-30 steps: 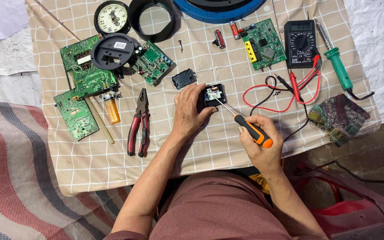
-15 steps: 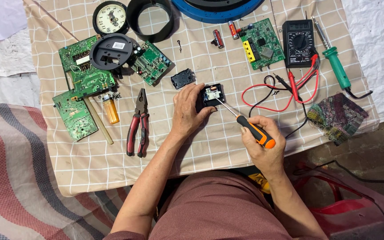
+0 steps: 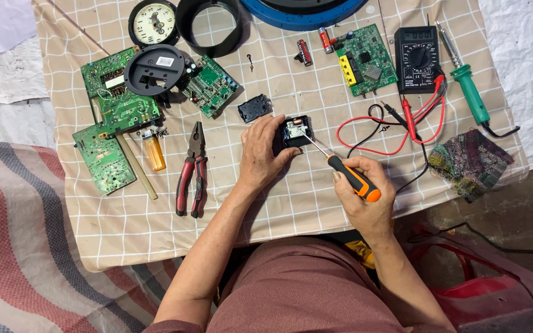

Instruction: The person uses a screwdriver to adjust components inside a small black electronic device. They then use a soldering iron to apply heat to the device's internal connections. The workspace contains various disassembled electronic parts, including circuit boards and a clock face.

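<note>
My left hand (image 3: pixel 261 153) grips a small open black clock mechanism (image 3: pixel 295 131) on the checked cloth (image 3: pixel 291 197), holding it from its left side. My right hand (image 3: pixel 365 200) holds a screwdriver (image 3: pixel 353 179) with an orange and black handle; its thin shaft runs up left and the tip rests inside the mechanism. A separate small black cover (image 3: pixel 255 108) lies just up left of the left hand.
Red-handled pliers (image 3: pixel 192 169), a yellow lighter (image 3: pixel 154 153) and green circuit boards (image 3: pixel 115 105) lie left. A clock dial (image 3: pixel 153 23), black ring (image 3: pixel 210 28), two batteries (image 3: pixel 314 46), another board (image 3: pixel 365 60), multimeter (image 3: pixel 417 58) with red leads, soldering iron (image 3: pixel 470 92) and cloth rag (image 3: pixel 469 161) lie beyond and right.
Nothing has visibly moved; both hands keep the same grip on the mechanism and screwdriver, with only a slight shift of the view.
</note>
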